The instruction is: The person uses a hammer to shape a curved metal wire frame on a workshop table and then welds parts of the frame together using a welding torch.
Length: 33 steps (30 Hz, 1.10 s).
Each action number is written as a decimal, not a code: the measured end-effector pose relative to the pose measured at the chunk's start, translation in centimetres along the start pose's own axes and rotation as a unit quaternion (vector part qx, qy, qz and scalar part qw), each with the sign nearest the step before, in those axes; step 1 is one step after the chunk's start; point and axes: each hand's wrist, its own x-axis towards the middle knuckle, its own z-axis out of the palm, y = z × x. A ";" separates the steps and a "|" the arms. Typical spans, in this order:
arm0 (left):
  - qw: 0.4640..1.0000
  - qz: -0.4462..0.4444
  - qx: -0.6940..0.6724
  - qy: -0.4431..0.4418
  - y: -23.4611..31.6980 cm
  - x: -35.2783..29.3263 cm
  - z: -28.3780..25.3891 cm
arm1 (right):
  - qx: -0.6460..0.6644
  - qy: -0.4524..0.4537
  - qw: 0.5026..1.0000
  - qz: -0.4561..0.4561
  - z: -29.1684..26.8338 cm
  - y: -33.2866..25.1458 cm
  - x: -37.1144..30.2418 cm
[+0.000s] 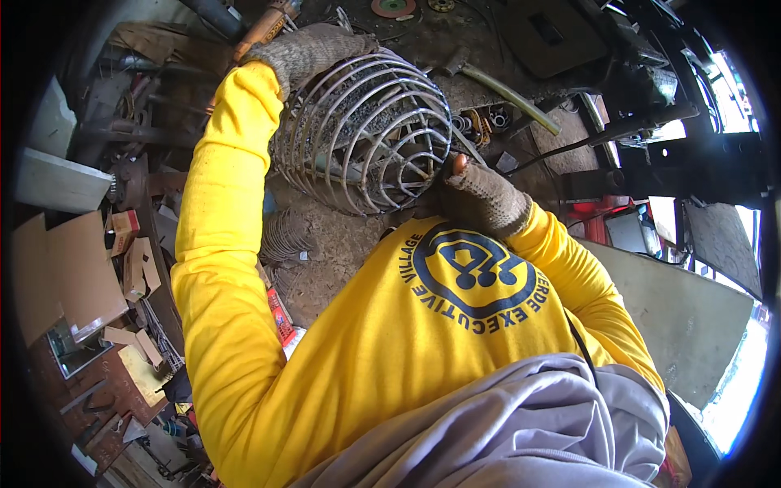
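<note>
A round cage of bent metal rods [378, 122] is held tilted over the workbench, its curved rings running around a dark inside. My left hand [313, 57], in a grey-brown knitted glove, is closed over the cage's upper left rim. Just beyond it lies an orange-brown power tool [268, 28], partly covered by that glove. At the cage's lower right edge my right hand [490, 198], in a brown knitted glove, is closed with its bare thumb tip showing. The fingers of that hand are mostly hidden behind the glove's back.
A hammer with a pale yellowish handle [512, 99] lies right of the cage. Farther back is a round grinding disc [394, 6]. A wire coil [285, 236] sits below the cage. Cardboard [85, 268] and scrap crowd the left; a grey panel [671, 309] leans at right.
</note>
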 end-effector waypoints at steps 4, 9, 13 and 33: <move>0.985 0.072 0.054 0.148 -2.8 -1.0 2.3 | -0.067 0.009 0.998 -0.010 1.5 -0.3 -0.5; 0.845 -0.117 -0.499 0.153 0.6 -0.9 1.1 | -0.177 -0.008 0.984 -0.036 3.0 -1.3 -0.9; 0.880 -0.109 -0.425 0.184 0.9 -1.2 0.4 | -0.258 -0.006 0.965 -0.036 2.9 -2.0 -1.3; 0.797 -0.061 -0.496 0.339 4.7 -4.8 -1.9 | -0.361 -0.086 0.926 -0.071 1.9 -2.2 -1.0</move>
